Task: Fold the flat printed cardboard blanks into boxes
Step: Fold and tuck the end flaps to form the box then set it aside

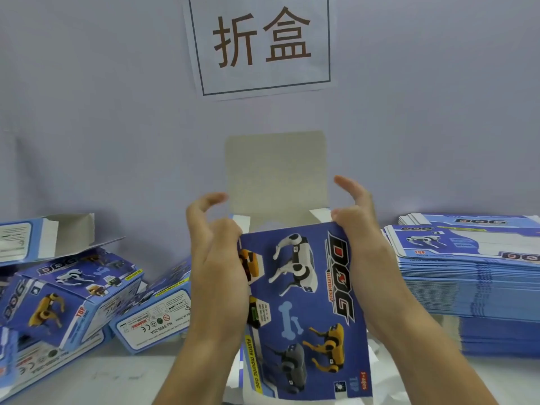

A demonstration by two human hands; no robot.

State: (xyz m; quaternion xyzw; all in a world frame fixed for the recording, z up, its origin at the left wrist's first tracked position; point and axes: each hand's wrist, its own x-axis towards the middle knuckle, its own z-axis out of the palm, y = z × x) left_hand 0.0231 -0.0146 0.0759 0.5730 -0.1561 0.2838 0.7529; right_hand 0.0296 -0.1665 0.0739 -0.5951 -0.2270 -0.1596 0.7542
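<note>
Head view: at 9 o'clock a heap of folded boxes (73, 290) lies tumbled on the white table (122, 378), blue with printed robot dogs, one at the top with its flap open. Near 7 o'clock of centre another folded box (153, 314) lies on its side, its warning label facing up. At centre, the left hand (217, 258) grips the left edge of the box being formed (301, 311), thumb and lower fingers curled onto the card while the forefinger arches free above. That box stands upright between both hands, its printed blue face toward the camera and its plain grey top flap (276, 173) raised at 12 o'clock. The right hand (361, 238) pinches the box's upper right corner, its upper fingers lifted and curved. On the wall at 12 o'clock hangs a paper sign (260, 42) with two large characters. At 3 o'clock rests a tall stack of flat blanks (473, 282).
</note>
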